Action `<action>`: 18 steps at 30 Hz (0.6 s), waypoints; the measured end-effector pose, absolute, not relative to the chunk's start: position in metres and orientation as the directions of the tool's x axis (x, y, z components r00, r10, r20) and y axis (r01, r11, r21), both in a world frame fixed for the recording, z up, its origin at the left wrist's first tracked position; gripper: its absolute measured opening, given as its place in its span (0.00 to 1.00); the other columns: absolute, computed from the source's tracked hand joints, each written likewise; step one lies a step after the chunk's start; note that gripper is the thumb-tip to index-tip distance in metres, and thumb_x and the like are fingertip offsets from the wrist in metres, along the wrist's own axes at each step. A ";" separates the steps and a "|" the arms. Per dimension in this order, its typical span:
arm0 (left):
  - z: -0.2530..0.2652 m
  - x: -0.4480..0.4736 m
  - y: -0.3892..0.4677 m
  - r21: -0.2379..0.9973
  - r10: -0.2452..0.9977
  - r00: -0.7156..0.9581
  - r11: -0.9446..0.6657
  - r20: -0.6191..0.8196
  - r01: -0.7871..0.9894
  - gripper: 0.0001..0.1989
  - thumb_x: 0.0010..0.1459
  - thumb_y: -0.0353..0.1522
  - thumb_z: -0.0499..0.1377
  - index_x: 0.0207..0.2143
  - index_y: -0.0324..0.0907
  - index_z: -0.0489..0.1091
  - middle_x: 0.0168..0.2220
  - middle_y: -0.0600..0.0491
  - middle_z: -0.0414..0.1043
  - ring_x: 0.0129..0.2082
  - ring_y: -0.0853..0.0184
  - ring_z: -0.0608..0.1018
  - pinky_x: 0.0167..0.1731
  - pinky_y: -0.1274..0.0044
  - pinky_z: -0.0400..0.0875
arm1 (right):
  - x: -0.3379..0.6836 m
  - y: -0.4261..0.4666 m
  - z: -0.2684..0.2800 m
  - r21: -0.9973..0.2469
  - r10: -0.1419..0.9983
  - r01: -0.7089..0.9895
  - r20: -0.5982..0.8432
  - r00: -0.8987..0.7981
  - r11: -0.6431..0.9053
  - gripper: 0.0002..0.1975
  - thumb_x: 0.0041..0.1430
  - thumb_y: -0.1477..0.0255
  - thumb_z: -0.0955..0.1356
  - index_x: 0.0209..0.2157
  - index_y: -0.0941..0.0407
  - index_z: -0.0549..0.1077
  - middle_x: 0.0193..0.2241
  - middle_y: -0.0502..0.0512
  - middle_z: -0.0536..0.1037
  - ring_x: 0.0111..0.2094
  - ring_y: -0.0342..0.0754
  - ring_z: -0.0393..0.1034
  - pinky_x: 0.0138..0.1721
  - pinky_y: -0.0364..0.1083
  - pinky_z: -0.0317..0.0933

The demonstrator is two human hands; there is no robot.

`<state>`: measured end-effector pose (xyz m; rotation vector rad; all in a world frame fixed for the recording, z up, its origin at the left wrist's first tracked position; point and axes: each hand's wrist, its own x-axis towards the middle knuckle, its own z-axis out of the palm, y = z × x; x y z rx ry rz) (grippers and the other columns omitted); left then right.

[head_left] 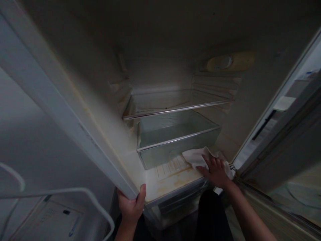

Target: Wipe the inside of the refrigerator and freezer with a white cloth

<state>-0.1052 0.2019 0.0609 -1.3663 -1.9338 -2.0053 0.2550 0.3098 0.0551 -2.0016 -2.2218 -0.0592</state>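
Note:
My left hand (131, 204) is wrapped around the lower left front edge of the fridge cabinet (117, 167), its thumb on the inner side. My right hand (215, 171) presses a crumpled white cloth (197, 156) onto the right side of the fridge floor (173, 183). Its fingers are bent over the cloth and its thumb points left. Yellow-brown stains mark the floor in front of the ribbed part. Right behind the cloth stands a clear drawer (163, 157), which looks empty. Part of the cloth is hidden under my right hand.
Above the drawer is a glass shelf (179, 109) with a metal front trim. A yellowed lamp housing (230, 62) sits on the right inner wall. The open fridge door (288, 144) stands at the right. At lower left, a white cable (82, 190) loops near my left arm.

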 end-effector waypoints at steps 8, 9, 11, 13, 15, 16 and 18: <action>0.060 -0.107 0.201 0.802 0.528 -0.626 -0.206 0.573 0.560 0.29 0.49 0.47 0.68 0.46 0.38 0.69 0.37 0.47 0.75 0.39 0.55 0.81 0.45 0.63 0.77 | 0.147 0.256 0.058 -0.281 0.844 0.797 0.131 -0.520 0.535 0.49 0.59 0.35 0.61 0.74 0.44 0.47 0.74 0.64 0.36 0.72 0.77 0.25 0.67 0.77 0.28; 0.061 -0.107 0.201 0.802 0.533 -0.622 -0.211 0.574 0.559 0.28 0.49 0.47 0.68 0.46 0.39 0.68 0.36 0.47 0.75 0.39 0.55 0.81 0.45 0.63 0.78 | 0.134 0.250 0.060 -0.305 0.809 0.752 0.138 -0.572 0.584 0.51 0.58 0.35 0.61 0.75 0.44 0.46 0.74 0.65 0.34 0.72 0.79 0.24 0.66 0.79 0.27; 0.062 -0.106 0.201 0.803 0.535 -0.620 -0.220 0.574 0.553 0.28 0.49 0.47 0.68 0.46 0.39 0.68 0.36 0.47 0.76 0.38 0.56 0.81 0.43 0.63 0.78 | 0.114 0.238 0.067 -0.354 0.733 0.657 0.142 -0.666 0.665 0.53 0.57 0.35 0.63 0.75 0.46 0.44 0.74 0.68 0.32 0.71 0.80 0.22 0.65 0.80 0.26; 0.065 -0.105 0.201 0.808 0.527 -0.630 -0.228 0.571 0.543 0.29 0.49 0.47 0.68 0.48 0.40 0.68 0.38 0.46 0.77 0.38 0.55 0.82 0.41 0.64 0.79 | 0.100 0.229 0.074 -0.396 0.666 0.575 0.142 -0.732 0.716 0.54 0.58 0.36 0.63 0.75 0.48 0.43 0.73 0.69 0.32 0.71 0.80 0.21 0.65 0.81 0.26; 0.067 -0.103 0.200 0.803 0.512 -0.634 -0.225 0.580 0.553 0.30 0.50 0.46 0.68 0.50 0.41 0.68 0.40 0.44 0.78 0.39 0.54 0.82 0.40 0.63 0.80 | 0.094 0.222 0.079 -0.413 0.618 0.522 0.140 -0.773 0.746 0.53 0.60 0.37 0.63 0.75 0.51 0.43 0.73 0.71 0.32 0.71 0.79 0.20 0.65 0.81 0.26; 0.068 -0.103 0.200 0.797 0.509 -0.632 -0.218 0.585 0.563 0.30 0.50 0.46 0.68 0.51 0.41 0.68 0.41 0.43 0.78 0.40 0.53 0.82 0.41 0.62 0.80 | 0.092 0.220 0.080 -0.412 0.605 0.510 0.139 -0.784 0.755 0.52 0.61 0.39 0.63 0.75 0.52 0.44 0.73 0.71 0.32 0.71 0.78 0.19 0.65 0.81 0.27; 0.069 -0.103 0.199 0.789 0.505 -0.629 -0.202 0.591 0.580 0.30 0.51 0.45 0.67 0.52 0.42 0.68 0.43 0.42 0.78 0.42 0.52 0.82 0.43 0.60 0.80 | 0.093 0.218 0.079 -0.399 0.586 0.496 0.142 -0.798 0.771 0.50 0.63 0.43 0.65 0.75 0.53 0.45 0.73 0.71 0.31 0.71 0.78 0.20 0.66 0.81 0.28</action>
